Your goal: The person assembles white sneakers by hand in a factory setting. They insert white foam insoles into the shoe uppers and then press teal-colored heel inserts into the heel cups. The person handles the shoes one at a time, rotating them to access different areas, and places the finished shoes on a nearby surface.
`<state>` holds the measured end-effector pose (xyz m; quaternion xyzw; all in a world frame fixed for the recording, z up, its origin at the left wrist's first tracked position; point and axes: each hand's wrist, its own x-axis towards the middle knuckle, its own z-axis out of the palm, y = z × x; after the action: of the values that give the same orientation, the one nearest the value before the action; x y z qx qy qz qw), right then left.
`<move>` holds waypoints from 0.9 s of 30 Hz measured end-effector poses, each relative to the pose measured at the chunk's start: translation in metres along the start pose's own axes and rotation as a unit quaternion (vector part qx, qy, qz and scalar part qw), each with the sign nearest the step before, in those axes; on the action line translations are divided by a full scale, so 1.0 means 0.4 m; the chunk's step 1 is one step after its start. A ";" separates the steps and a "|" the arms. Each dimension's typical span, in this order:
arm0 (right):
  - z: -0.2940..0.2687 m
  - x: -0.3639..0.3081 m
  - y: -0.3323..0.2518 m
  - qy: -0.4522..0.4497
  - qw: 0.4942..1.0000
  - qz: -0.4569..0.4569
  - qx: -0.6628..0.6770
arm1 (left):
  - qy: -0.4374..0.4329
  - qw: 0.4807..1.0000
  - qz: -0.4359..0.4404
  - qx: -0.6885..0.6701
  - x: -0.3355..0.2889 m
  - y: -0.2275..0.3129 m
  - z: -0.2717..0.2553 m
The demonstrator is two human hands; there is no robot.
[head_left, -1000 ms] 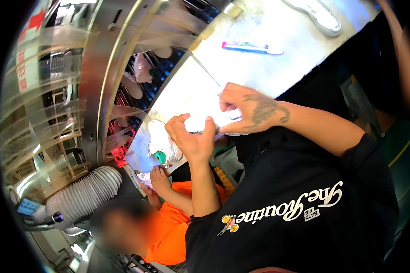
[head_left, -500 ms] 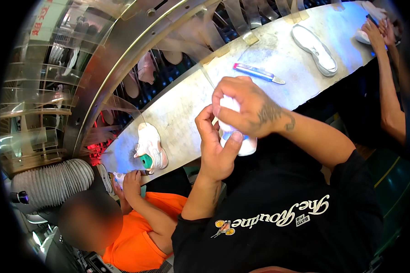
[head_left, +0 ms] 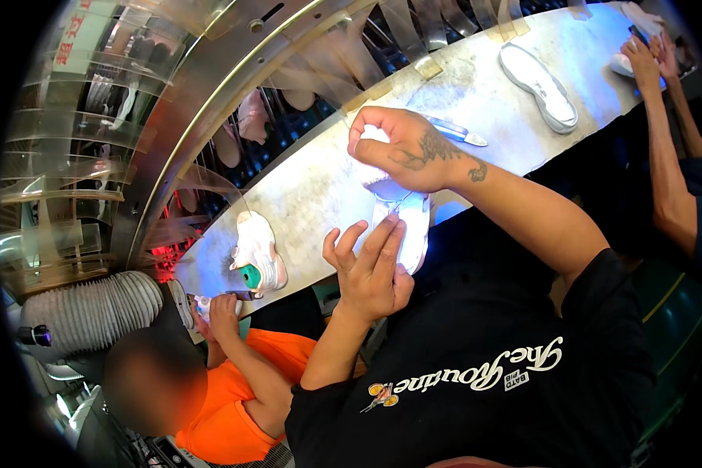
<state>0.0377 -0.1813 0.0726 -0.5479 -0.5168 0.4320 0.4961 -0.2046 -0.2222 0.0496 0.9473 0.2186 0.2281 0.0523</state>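
Note:
A white shoe (head_left: 416, 228) is in front of me at the near edge of the table, its toe pointing toward my body. My right hand (head_left: 413, 148) is closed round the white upper part of the shoe, fingers curled into a fist. My left hand (head_left: 370, 273) lies lower, fingers stretched and apart. Its longer fingertips touch the shoe at the lacing; whether they catch a lace is too small to tell. Partly behind my right hand lies a slim blue tool (head_left: 452, 130) with a pale tapered tip.
A grey-white shoe sole (head_left: 540, 90) lies farther right on the long table (head_left: 312, 210). Left stands a white shoe (head_left: 257, 249) with a green insert. A person in orange (head_left: 249, 398) works at the left end, another person's hands (head_left: 647, 62) at the far right. Clear plastic strips (head_left: 402, 39) hang behind.
My right hand has moved up and left. My left hand has opened from its hold and dropped toward me, fingers now spread on the lacing. More of the shoe shows.

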 end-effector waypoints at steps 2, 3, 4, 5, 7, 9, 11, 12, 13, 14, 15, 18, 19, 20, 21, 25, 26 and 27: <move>0.009 -0.005 0.001 0.005 0.999 -0.031 -0.029 | -0.028 1.000 -0.009 0.005 0.018 0.004 -0.022; 0.017 -0.010 0.004 0.011 0.997 -0.061 -0.041 | -0.048 0.999 -0.007 0.002 0.028 0.006 -0.035; 0.027 -0.015 0.008 0.017 0.994 -0.091 -0.054 | -0.067 0.998 -0.006 0.000 0.039 0.007 -0.049; 0.042 -0.016 0.021 0.026 0.990 -0.132 -0.049 | -0.086 0.996 -0.004 -0.002 0.048 0.007 -0.063; 0.053 -0.023 0.006 0.015 0.989 -0.131 -0.074 | -0.119 0.993 -0.027 -0.001 0.061 0.010 -0.088; 0.056 -0.030 -0.008 -0.011 0.989 -0.122 -0.087 | -0.158 0.986 -0.051 -0.026 0.076 0.003 -0.114; 0.067 -0.050 -0.016 -0.003 0.983 -0.135 -0.121 | -0.201 0.974 -0.073 -0.079 0.094 -0.015 -0.136; 0.067 -0.056 -0.022 0.000 0.980 -0.145 -0.138 | -0.167 0.979 -0.062 -0.096 0.090 -0.023 -0.137; 0.060 -0.061 -0.027 -0.015 0.981 -0.131 -0.140 | -0.133 0.983 -0.050 -0.113 0.077 -0.037 -0.128; 0.054 -0.065 -0.029 -0.017 0.980 -0.140 -0.138 | -0.099 0.986 -0.038 -0.130 0.068 -0.046 -0.121; 0.052 -0.075 -0.022 -0.015 0.980 -0.143 -0.137 | -0.015 0.988 -0.041 -0.146 0.050 -0.043 -0.111; 0.048 -0.081 -0.002 -0.034 0.981 -0.170 -0.086 | 0.075 0.984 -0.002 -0.162 0.018 -0.051 -0.102; 0.045 -0.078 0.002 -0.035 0.982 -0.173 -0.061 | 0.104 0.981 0.014 -0.161 0.010 -0.062 -0.063; 0.043 -0.076 0.006 -0.037 0.983 -0.176 -0.036 | 0.134 0.978 0.030 -0.159 0.008 -0.066 -0.037; 0.039 -0.081 0.014 -0.039 0.985 -0.165 0.022 | 0.136 0.970 0.028 -0.200 0.008 -0.060 -0.028; -0.009 -0.157 0.064 -0.001 0.954 -0.296 0.038 | 0.117 0.953 0.018 -0.278 0.039 -0.098 -0.009; -0.034 -0.182 0.055 -0.039 0.949 -0.311 -0.030 | 0.124 0.952 0.031 -0.277 0.050 -0.112 -0.007; -0.030 -0.206 0.051 -0.052 0.947 -0.313 -0.046 | 0.128 0.947 0.028 -0.292 0.064 -0.114 -0.004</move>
<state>0.0445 -0.2639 0.0509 -0.3573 -0.7067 0.2587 0.5531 -0.2025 -0.1701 0.0523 0.8592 0.1205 0.4026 0.2919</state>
